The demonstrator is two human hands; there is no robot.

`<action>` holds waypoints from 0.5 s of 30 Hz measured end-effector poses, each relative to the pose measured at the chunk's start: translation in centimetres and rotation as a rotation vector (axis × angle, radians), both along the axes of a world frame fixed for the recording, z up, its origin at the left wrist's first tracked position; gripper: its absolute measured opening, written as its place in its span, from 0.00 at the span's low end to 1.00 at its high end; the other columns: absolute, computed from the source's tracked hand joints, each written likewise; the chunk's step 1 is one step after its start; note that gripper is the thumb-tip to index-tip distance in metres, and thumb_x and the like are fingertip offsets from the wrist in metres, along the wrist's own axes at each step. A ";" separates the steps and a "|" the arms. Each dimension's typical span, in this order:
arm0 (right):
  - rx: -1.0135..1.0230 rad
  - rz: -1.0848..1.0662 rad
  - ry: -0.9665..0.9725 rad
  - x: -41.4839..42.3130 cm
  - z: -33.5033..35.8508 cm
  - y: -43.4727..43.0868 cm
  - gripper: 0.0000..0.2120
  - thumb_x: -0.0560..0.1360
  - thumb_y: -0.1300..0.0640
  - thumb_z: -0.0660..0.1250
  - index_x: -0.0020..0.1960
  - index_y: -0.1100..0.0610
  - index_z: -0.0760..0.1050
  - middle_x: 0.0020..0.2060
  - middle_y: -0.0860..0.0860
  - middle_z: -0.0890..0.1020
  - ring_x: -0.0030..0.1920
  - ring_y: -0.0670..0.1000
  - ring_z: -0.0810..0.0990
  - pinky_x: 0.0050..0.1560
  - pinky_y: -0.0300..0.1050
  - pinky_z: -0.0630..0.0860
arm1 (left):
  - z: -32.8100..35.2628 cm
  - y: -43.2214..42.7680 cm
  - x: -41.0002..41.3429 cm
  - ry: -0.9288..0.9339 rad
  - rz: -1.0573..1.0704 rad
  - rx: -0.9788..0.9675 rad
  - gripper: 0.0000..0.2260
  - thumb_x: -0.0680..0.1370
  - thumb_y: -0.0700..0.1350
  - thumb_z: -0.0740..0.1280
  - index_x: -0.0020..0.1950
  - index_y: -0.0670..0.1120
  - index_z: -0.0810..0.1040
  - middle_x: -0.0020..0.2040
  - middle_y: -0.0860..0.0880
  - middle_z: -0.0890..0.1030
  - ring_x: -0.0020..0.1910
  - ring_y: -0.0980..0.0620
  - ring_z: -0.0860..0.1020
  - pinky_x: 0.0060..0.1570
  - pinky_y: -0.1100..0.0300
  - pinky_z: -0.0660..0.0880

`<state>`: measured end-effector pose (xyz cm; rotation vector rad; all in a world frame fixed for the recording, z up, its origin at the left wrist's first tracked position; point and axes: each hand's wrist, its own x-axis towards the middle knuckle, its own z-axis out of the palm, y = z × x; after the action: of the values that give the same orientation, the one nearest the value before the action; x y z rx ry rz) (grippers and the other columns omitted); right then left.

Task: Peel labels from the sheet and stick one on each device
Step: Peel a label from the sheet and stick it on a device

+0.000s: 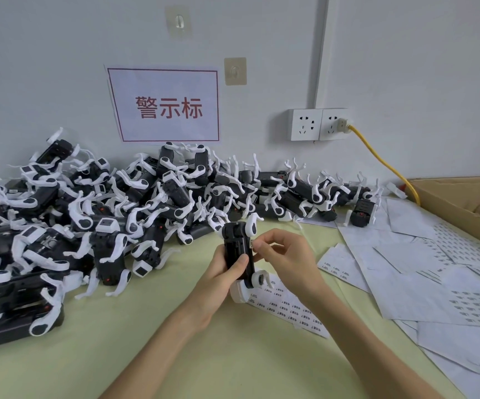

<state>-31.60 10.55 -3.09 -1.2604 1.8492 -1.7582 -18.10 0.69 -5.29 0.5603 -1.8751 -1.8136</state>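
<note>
A cardboard box point(460, 203) is parked at the far right edge of the worktop point(175, 355), and only a couple of black-and-white devices can be made out inside it, the rest being cut off by the frame. The worktop is covered in a pale yellow-green sheet and is pushed up against a light grey wall, where a paper sign point(165, 106) with red characters is taped up. To the right of that sign a double wall socket point(318, 124) is mounted, with a yellow cable point(382, 159) plugged in and trailing down toward the box.

Below the sign, a big messy pile of devices point(89, 214) is heaped along the wall, taking up most of the left side. Right of the pile, used backing sheets point(423, 269) are scattered all over.

In front of the pile, one device point(237, 254) is held upright by the left hand point(221, 279), fingers wrapped around its black body. A small label point(252, 243) is pinched by the right hand point(282, 254) against the device's right edge. A label sheet point(287, 308) is lying flat on the worktop just beneath the held device, partly hidden by the right forearm.
</note>
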 end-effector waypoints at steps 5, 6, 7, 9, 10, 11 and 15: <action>0.003 -0.025 0.021 0.2 0.1 0.1 0.06 0.79 0.57 0.71 0.44 0.56 0.82 0.38 0.48 0.86 0.39 0.46 0.86 0.44 0.40 0.80 | 0.1 0.1 0.0 0.000 0.003 -0.004 0.13 0.85 0.48 0.62 0.69 0.54 0.71 0.65 0.56 0.82 0.66 0.58 0.79 0.70 0.51 0.73; 0.005 -0.031 0.032 0.2 0.1 0.1 0.06 0.79 0.57 0.71 0.44 0.55 0.82 0.37 0.47 0.86 0.39 0.46 0.86 0.43 0.41 0.79 | 0.0 0.1 0.0 0.001 0.002 -0.005 0.12 0.85 0.48 0.62 0.69 0.55 0.71 0.64 0.57 0.82 0.65 0.59 0.79 0.70 0.52 0.73; 0.006 -0.036 0.041 0.2 0.1 0.1 0.06 0.79 0.57 0.71 0.44 0.55 0.82 0.37 0.47 0.85 0.39 0.46 0.86 0.42 0.43 0.79 | 0.0 0.1 0.0 0.003 0.003 -0.004 0.12 0.85 0.48 0.62 0.69 0.55 0.71 0.64 0.57 0.83 0.65 0.59 0.79 0.70 0.52 0.73; 0.006 -0.039 0.051 0.2 0.1 0.0 0.06 0.79 0.58 0.71 0.43 0.53 0.81 0.37 0.46 0.85 0.39 0.46 0.86 0.41 0.43 0.79 | 0.0 0.1 0.0 0.007 0.009 -0.005 0.12 0.85 0.48 0.63 0.68 0.55 0.72 0.63 0.58 0.83 0.64 0.59 0.79 0.69 0.53 0.73; 0.007 -0.039 0.057 0.2 0.1 0.0 0.06 0.79 0.58 0.71 0.43 0.53 0.81 0.37 0.45 0.85 0.39 0.46 0.86 0.40 0.42 0.78 | -0.1 0.1 -0.1 0.007 0.011 -0.007 0.12 0.85 0.48 0.63 0.68 0.55 0.72 0.63 0.58 0.83 0.64 0.60 0.79 0.69 0.53 0.74; 0.009 -0.038 0.063 0.2 0.1 0.0 0.06 0.80 0.58 0.71 0.43 0.53 0.81 0.37 0.45 0.85 0.39 0.46 0.86 0.39 0.40 0.77 | -0.1 0.0 -0.1 0.008 0.012 -0.009 0.11 0.85 0.48 0.63 0.68 0.56 0.72 0.62 0.58 0.83 0.64 0.60 0.79 0.69 0.53 0.74; 0.013 -0.039 0.073 0.1 0.0 0.0 0.07 0.79 0.58 0.71 0.43 0.52 0.81 0.37 0.46 0.85 0.39 0.46 0.86 0.35 0.34 0.74 | -0.3 -0.1 -0.2 0.014 0.010 -0.016 0.11 0.85 0.48 0.63 0.68 0.56 0.72 0.62 0.59 0.83 0.63 0.61 0.79 0.66 0.57 0.74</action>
<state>-31.50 10.54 -3.08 -1.3089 1.9348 -1.7387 -18.26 0.57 -5.60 0.5487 -1.8729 -1.7898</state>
